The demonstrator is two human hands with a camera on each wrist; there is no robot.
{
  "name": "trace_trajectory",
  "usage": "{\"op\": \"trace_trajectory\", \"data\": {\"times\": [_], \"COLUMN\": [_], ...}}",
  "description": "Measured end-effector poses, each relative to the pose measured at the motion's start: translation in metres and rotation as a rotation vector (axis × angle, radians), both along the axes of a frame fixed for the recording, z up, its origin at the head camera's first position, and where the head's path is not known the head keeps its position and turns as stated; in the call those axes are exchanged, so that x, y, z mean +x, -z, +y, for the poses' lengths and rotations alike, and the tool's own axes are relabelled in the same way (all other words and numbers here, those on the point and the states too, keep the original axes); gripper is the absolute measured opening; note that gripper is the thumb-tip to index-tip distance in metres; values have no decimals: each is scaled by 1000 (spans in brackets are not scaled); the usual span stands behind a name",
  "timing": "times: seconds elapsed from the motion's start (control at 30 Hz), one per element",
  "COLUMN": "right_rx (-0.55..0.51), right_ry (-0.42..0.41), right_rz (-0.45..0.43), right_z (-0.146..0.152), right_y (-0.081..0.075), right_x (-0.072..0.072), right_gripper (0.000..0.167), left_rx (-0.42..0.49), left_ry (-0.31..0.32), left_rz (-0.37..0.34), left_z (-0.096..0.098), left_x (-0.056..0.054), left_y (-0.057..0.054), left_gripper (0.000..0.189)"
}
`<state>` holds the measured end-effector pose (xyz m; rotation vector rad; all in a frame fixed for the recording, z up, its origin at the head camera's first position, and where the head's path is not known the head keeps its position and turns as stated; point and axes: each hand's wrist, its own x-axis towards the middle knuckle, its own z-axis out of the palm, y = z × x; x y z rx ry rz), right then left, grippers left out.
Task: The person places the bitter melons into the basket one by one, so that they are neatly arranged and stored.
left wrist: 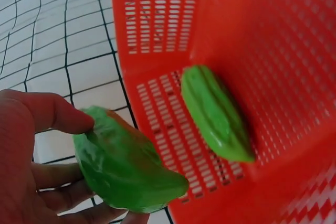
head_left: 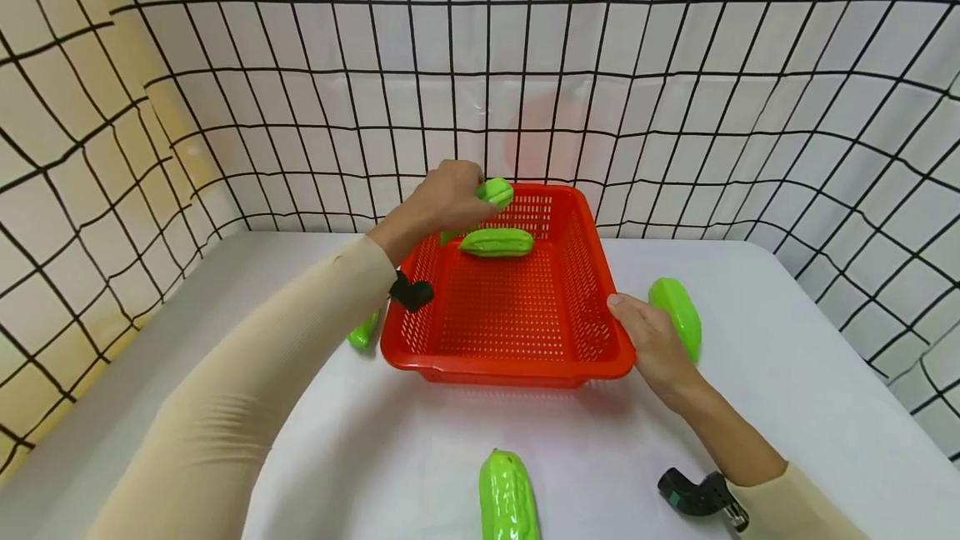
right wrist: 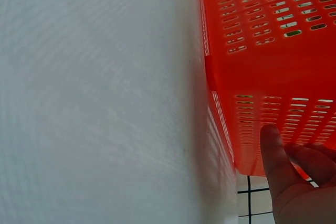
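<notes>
A red perforated plastic basket [head_left: 495, 369] is in the middle of the table, with a bright green ridged gourd [head_left: 497, 242] lying inside near its back wall. Over the basket's back left corner, my left hand [head_left: 450, 198] holds another green gourd [left wrist: 126, 166]; the left wrist view shows the thumb on one side and fingers on the other. My right hand [head_left: 656, 340] grips the basket's right rim, thumb on top. Seen in the right wrist view, fingers [right wrist: 273, 150] of that hand lie against the perforated outer wall.
More green gourds lie on the white table [head_left: 360, 457]: one right of the basket [head_left: 677, 315], one at the front [head_left: 508, 498], and one partly hidden at the left [head_left: 363, 330]. A black wire grid [head_left: 487, 69] fences the table's back and sides.
</notes>
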<state>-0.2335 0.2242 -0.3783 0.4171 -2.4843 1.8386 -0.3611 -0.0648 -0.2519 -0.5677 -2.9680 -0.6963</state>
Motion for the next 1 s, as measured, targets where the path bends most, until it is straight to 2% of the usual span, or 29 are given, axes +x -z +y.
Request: {"op": "trace_trajectory", "data": {"times": [0.27,0.37,0.5,0.67,1.0], "right_rx": [-5,-6,-9,-6,-8], "right_ry": [4,4,0,-2,2], "right_rz": [0,0,2,0,8], "right_z": [1,2,2,2,2], "right_y": [2,2,2,1,1], "right_x": [-1,-1,-1,-1,0], "right_gripper": [50,51,50,50,48], "left_rx": [-16,-50,-112,-156,-127], "left_ry": [80,107,130,123,116], "left_rz": [-101,-132,-137,-142,-231], "left_z": [20,25,29,30,35], "left_x": [-12,-16,-22,-27,-23], "left_y": [7,10,14,17,32], "left_gripper": [41,42,38,35,35]}}
